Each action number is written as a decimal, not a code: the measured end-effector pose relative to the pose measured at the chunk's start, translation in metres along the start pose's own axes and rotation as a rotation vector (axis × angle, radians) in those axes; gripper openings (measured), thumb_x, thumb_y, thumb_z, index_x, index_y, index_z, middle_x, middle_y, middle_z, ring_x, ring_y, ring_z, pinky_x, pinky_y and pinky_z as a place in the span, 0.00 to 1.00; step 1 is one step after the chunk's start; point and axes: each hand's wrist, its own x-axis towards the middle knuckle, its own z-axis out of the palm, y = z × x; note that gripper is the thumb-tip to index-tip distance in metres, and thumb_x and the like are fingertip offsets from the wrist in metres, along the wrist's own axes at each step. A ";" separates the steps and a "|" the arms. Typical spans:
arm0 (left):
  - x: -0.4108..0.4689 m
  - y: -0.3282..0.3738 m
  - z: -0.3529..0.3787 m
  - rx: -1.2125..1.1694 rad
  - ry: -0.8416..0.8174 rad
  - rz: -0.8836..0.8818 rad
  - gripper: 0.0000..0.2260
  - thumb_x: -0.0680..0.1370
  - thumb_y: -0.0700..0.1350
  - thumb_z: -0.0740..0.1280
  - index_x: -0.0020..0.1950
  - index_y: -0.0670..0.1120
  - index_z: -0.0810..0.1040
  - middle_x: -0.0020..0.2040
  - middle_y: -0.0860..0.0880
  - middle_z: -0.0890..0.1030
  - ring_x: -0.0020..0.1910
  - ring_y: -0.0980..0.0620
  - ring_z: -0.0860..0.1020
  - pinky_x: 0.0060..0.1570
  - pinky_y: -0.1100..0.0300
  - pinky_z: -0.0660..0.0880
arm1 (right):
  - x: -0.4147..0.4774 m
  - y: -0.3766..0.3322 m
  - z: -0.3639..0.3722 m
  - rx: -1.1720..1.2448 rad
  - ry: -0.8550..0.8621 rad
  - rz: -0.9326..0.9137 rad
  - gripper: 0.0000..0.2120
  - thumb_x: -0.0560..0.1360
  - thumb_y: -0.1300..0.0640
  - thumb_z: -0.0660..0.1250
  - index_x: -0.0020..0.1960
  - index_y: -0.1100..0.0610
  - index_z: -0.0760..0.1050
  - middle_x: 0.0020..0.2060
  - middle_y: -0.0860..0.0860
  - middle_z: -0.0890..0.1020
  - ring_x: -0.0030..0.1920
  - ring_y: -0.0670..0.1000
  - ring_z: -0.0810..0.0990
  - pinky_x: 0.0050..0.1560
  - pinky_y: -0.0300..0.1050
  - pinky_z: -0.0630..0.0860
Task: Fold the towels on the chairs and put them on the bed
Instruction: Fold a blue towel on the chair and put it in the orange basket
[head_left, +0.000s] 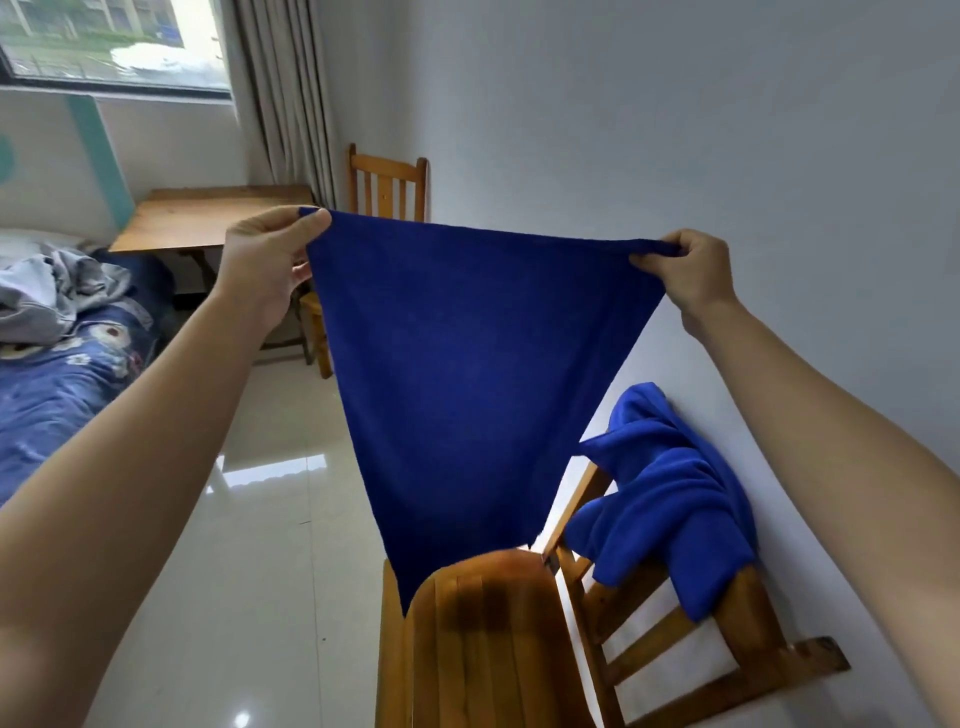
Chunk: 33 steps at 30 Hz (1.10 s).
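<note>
Towel (457, 364) hangs lengthwise downward, top edge stretched level.

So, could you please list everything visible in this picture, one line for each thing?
window: 1, dark frame, top left
curtain: 1, beige, right of the window
desk: 1, brown wood, below the window
far chair: 1, brown wood, right of the desk
near chair: 1, brown wood, bottom centre, beside the right wall
draped towel: 1, bright blue, crumpled over the near chair's backrest
held towel: 1, dark blue, hanging spread above the near chair
bed: 1, blue flowered cover, left edge
grey cloth: 1, grey, crumpled on the bed
left hand: 1, pinches the held towel's top left corner
right hand: 1, pinches its top right corner
</note>
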 end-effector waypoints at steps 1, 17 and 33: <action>-0.002 -0.002 -0.001 -0.002 -0.008 -0.007 0.04 0.76 0.41 0.67 0.41 0.48 0.77 0.35 0.55 0.82 0.43 0.55 0.80 0.51 0.57 0.76 | -0.004 0.001 -0.001 0.023 -0.001 0.014 0.12 0.70 0.66 0.70 0.34 0.54 0.71 0.33 0.48 0.75 0.33 0.44 0.73 0.30 0.30 0.71; -0.144 -0.051 -0.047 0.085 -0.051 -0.229 0.14 0.76 0.40 0.66 0.32 0.50 0.84 0.33 0.53 0.83 0.33 0.57 0.80 0.35 0.65 0.78 | -0.113 0.065 -0.038 0.118 -0.332 0.300 0.11 0.71 0.69 0.69 0.37 0.56 0.72 0.35 0.54 0.76 0.36 0.52 0.76 0.40 0.44 0.76; -0.394 -0.155 -0.072 0.112 0.173 -0.638 0.04 0.77 0.38 0.64 0.48 0.40 0.78 0.43 0.43 0.81 0.44 0.48 0.78 0.40 0.60 0.78 | -0.315 0.179 -0.096 -0.051 -0.624 0.538 0.04 0.72 0.65 0.69 0.42 0.58 0.75 0.41 0.55 0.80 0.44 0.53 0.79 0.40 0.40 0.75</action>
